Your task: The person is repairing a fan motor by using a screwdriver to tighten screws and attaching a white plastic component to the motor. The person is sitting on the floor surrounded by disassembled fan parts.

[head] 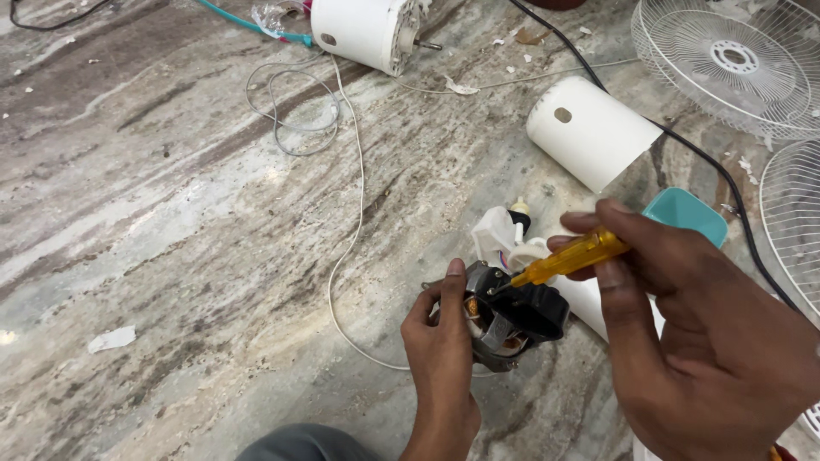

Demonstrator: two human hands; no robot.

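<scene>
Item, centre of view: a small electric fan motor with grey metal frame, copper windings and a black plastic cap, resting low over the streaked grey-brown marble floor. We record our left hand at about 9 o'clock of the motor, fingers curled around its frame with the thumb pressed up against the rim; we judge this grip is there to keep the motor from turning or sliding under the tool. Our right hand comes in from 3 o'clock, fingers clenched around a yellow translucent-handled screwdriver, whose tip points down and leftward onto the top edge of the black cap, where a small screw seems to sit; the exact contact is too small to tell. The motor looks bare, its housing off: windings exposed, metal bracket ends showing, white leads trailing to a white plastic part just behind it at 12 o'clock. At 1 o'clock of the motor lies a white cylindrical plastic housing, on its side, well apart; a second white round motor body with a protruding shaft lies at 11 o'clock, farther off. A thin white cord loops across the floor at 10 o'clock. White wire fan grilles lie flat at 2 o'clock; a teal plastic piece shows beside our right hand.
</scene>
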